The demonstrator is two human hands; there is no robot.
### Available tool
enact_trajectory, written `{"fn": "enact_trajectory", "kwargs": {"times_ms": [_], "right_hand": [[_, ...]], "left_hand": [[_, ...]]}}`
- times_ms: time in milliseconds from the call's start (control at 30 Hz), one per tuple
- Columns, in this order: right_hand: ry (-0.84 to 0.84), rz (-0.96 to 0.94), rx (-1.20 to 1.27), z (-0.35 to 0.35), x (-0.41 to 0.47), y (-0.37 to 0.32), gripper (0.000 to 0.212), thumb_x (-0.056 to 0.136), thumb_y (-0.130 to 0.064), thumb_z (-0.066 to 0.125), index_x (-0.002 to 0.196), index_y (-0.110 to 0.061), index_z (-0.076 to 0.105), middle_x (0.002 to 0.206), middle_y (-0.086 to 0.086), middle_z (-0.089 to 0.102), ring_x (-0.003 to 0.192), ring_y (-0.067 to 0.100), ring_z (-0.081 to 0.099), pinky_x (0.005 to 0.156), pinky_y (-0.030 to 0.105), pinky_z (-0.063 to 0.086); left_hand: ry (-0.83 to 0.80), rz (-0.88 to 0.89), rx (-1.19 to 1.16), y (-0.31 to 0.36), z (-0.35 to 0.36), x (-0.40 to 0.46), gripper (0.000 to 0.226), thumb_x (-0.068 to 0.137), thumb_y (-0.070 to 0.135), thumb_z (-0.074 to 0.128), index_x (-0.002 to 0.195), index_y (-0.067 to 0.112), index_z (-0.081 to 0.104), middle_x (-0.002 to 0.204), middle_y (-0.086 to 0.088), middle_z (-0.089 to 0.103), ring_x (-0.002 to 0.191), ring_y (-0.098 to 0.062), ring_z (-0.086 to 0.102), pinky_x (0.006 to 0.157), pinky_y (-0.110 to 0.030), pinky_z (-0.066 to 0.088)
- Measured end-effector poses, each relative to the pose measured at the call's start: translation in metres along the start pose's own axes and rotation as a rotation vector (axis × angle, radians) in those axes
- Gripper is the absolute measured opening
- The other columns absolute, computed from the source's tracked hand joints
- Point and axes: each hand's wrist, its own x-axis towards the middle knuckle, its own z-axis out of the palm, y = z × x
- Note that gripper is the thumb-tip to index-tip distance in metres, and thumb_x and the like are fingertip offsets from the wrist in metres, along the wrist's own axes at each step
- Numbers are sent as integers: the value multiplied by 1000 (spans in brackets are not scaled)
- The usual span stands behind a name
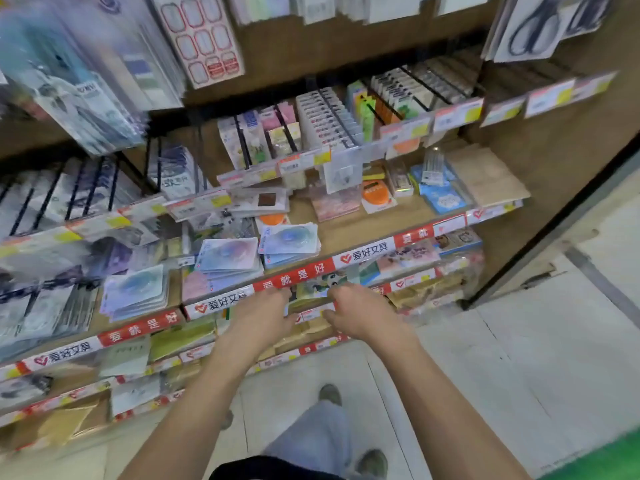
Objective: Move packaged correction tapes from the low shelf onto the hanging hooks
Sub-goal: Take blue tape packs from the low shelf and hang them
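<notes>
Both hands' fingertips (left hand, right hand) hidden under shelf edge.

Packed hooks above crowded shelf

Packaged correction tapes: flat blister cards, pale blue and lilac, each with a round clear bubble. They lay in loose, fanned stacks on the low shelf: one stack at centre, a second just left of it, a third further left. Hanging hooks: black prongs above the shelf, loaded with other packets.
</notes>
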Motion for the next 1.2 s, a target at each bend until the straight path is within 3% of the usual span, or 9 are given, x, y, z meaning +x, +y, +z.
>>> {"fn": "enact_trajectory", "kwargs": {"times_ms": [100,200,500,733,900,967,1067,1200], "right_hand": [[16,-61,23,-5,29,7,46,99,-35,53,142,-18,49,139,10,55,123,30,55,93,37,46],[-37,-77,21,-8,64,14,41,97,-36,56,132,-15,55,134,9,57,122,29,55,96,39,47],[-195,-101,-126,-34,163,27,34,93,-36,56,121,-17,60,123,12,65,111,33,61,85,37,49],[-47,-225,-74,-40,223,23,43,99,-33,55,137,-13,53,132,15,59,118,32,57,88,36,43],[-42,-275,-145,-28,256,37,54,102,-43,47,150,-20,37,149,13,43,136,32,40,107,39,36],[-93,-291,-118,-26,264,43,56,103,-45,44,154,-26,32,152,10,42,137,32,41,108,40,37],[-169,-284,-42,-23,271,52,56,102,-47,46,153,-26,38,150,8,45,135,31,44,108,41,39],[-139,-283,58,-23,276,62,54,97,-48,57,145,-24,50,136,10,58,124,30,54,100,41,46]], "left_hand": [[56,-66,-63,-3,6,18,42,99,43,48,137,28,49,134,0,56,119,-23,58,88,-36,49],[81,-140,-125,-7,6,42,36,99,41,49,133,27,52,131,2,59,117,-23,59,88,-36,49],[25,-270,-249,-30,6,113,37,97,43,53,126,21,59,117,-5,64,108,-27,64,87,-37,50],[19,-326,-272,-35,18,130,37,98,41,49,129,21,54,121,-5,64,112,-27,63,88,-37,50],[49,-355,-329,-31,24,126,41,98,38,48,137,25,48,129,-3,60,118,-26,59,92,-37,48],[43,-373,-344,-28,27,122,45,99,40,48,141,25,46,134,-3,58,122,-26,57,95,-37,47],[5,-423,-367,-26,34,118,43,99,42,48,138,24,49,131,-4,61,119,-26,59,92,-35,46],[-64,-466,-473,-23,46,120,47,98,44,48,142,28,46,134,-4,60,121,-26,58,95,-37,48]]}}
